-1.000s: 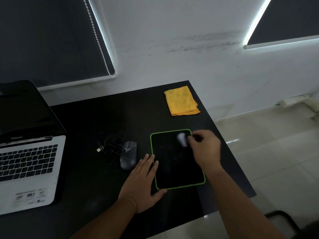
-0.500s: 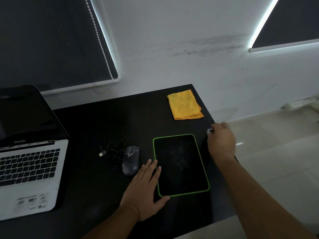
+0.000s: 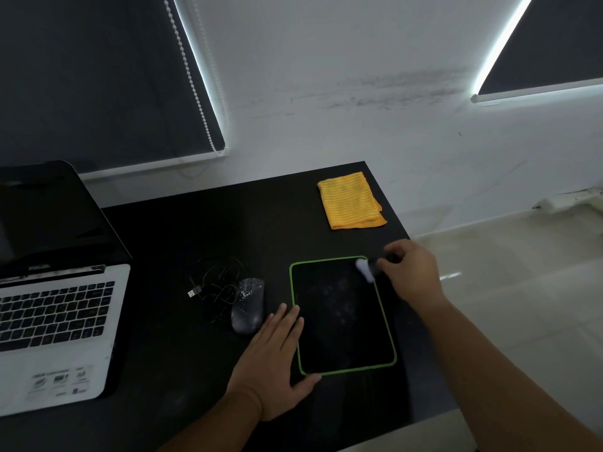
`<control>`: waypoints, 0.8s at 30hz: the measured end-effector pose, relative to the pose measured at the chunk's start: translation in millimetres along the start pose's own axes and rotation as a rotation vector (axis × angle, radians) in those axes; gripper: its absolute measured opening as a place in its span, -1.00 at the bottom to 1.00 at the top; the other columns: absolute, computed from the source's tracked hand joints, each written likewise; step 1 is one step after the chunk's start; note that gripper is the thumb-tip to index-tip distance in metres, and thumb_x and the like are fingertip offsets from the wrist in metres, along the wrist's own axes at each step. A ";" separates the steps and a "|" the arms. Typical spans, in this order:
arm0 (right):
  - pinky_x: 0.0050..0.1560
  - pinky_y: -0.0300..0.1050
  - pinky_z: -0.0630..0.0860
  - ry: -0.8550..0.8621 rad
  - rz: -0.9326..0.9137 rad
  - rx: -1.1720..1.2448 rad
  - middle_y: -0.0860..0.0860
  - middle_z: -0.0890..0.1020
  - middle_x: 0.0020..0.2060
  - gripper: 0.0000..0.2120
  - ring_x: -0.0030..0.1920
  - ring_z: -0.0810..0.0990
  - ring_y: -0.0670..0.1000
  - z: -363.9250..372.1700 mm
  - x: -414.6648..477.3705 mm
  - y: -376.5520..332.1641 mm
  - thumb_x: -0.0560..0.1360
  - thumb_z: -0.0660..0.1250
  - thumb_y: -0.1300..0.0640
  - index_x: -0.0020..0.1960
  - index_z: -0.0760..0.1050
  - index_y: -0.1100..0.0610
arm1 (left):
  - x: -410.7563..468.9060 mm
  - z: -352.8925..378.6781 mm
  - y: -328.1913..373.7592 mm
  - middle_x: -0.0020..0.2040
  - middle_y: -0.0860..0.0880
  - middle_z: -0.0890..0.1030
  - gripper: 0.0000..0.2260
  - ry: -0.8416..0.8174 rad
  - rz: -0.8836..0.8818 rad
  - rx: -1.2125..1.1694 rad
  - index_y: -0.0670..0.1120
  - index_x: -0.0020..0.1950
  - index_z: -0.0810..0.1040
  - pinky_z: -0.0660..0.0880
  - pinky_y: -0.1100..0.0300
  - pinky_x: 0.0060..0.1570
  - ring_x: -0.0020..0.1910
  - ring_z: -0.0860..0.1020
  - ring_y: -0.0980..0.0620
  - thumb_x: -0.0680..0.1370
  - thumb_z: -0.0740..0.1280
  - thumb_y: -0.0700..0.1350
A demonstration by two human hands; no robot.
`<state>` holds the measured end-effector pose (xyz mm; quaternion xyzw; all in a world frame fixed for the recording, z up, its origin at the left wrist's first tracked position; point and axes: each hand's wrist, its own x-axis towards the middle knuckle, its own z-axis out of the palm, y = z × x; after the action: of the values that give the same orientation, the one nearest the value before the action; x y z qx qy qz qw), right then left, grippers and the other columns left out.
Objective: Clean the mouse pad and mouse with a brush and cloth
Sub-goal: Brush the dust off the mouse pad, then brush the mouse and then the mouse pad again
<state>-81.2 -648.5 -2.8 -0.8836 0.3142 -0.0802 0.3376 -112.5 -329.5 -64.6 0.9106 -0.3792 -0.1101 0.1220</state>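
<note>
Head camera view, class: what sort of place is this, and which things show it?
Probably a home or office workstation: a black desk carries an open laptop, a wired mouse and a green-edged mouse pad, with dark window blinds behind.

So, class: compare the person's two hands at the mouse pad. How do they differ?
The left hand lies flat and open, fingers spread, on the pad's near left edge; the right hand is closed round a brush at the far right corner. The left hand holds nothing; the right hand holds the tool. Both are bare and at the green-edged mouse pad.

The left hand lies flat, fingers spread, at the green-edged black mouse pad's near-left corner; the right hand pinches closed at its far-right corner.
</note>
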 end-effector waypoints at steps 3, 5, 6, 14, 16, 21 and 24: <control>-0.04 -0.05 0.43 0.205 -0.026 -0.235 0.20 0.63 0.10 -0.71 0.04 0.61 0.22 -9.2 -1.2 -6.1 0.54 0.44 0.18 0.23 0.56 0.24 | -0.4 -1.1 0.7 0.69 0.03 -0.19 -0.12 -0.004 -0.002 -0.010 -0.07 0.70 -0.01 -0.15 0.02 0.60 0.64 -0.32 0.06 0.57 0.07 0.46; 0.05 -0.04 0.51 0.218 -0.020 -0.089 0.13 0.64 0.13 -0.65 0.08 0.63 0.15 -8.7 -14.2 -22.8 0.53 0.47 0.14 0.29 0.55 0.20 | 0.4 -1.8 0.9 0.70 0.01 -0.15 -0.12 0.000 -0.001 -0.006 -0.08 0.70 0.01 -0.13 0.02 0.61 0.64 -0.29 0.06 0.57 0.09 0.45; 0.07 -0.09 0.54 0.100 -0.032 0.039 0.06 0.67 0.09 -0.63 0.06 0.65 0.06 -2.7 -23.9 -34.7 0.50 0.51 0.13 0.28 0.57 0.14 | 0.7 -1.6 0.8 0.70 -0.01 -0.10 -0.12 0.007 0.001 -0.005 -0.10 0.69 0.05 -0.11 0.02 0.62 0.65 -0.25 0.04 0.56 0.11 0.45; 0.08 -0.11 0.56 0.025 -0.234 0.022 0.05 0.64 0.11 -0.72 0.07 0.63 0.04 55.0 -58.0 -60.2 0.52 0.47 0.20 0.22 0.60 0.15 | -1.4 -2.7 1.4 0.68 -0.10 0.04 -0.14 0.001 -0.016 0.006 -0.12 0.68 0.09 -0.06 -0.03 0.63 0.67 -0.17 -0.05 0.57 0.10 0.44; 0.05 -0.20 0.50 0.007 -0.327 0.063 0.02 0.63 0.10 -0.72 0.05 0.61 -0.01 59.1 -58.3 -71.8 0.51 0.48 0.22 0.21 0.59 0.14 | -1.3 -5.5 2.3 0.67 -0.11 0.04 -0.13 -0.010 -0.007 0.019 -0.12 0.69 0.07 -0.10 -0.03 0.63 0.67 -0.17 -0.07 0.57 0.07 0.44; -0.07 -0.08 0.55 -0.079 -0.416 -0.101 0.05 0.59 0.09 -0.77 0.00 0.61 0.08 78.2 -63.6 -92.5 0.54 0.42 0.23 0.19 0.57 0.13 | -7.3 3.9 -1.0 0.55 -0.21 0.32 -0.23 0.141 0.065 -0.016 -0.17 0.59 0.31 0.21 -0.15 0.56 0.60 0.21 -0.21 0.60 0.19 0.38; -0.04 -0.31 0.47 -0.033 -0.311 0.030 0.04 0.61 0.09 -0.73 -0.01 0.59 -0.02 74.7 -63.8 -98.1 0.52 0.48 0.22 0.21 0.58 0.14 | -13.4 0.6 -5.7 0.33 -0.15 0.49 -0.45 0.411 0.072 -0.085 -0.12 0.39 0.52 0.46 -0.17 0.26 0.32 0.48 -0.19 0.58 0.35 0.26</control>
<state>-56.0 -512.4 8.4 -0.9177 0.1669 -0.1218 0.3392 -118.1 -316.1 -65.5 0.8939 -0.3735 0.0664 0.2389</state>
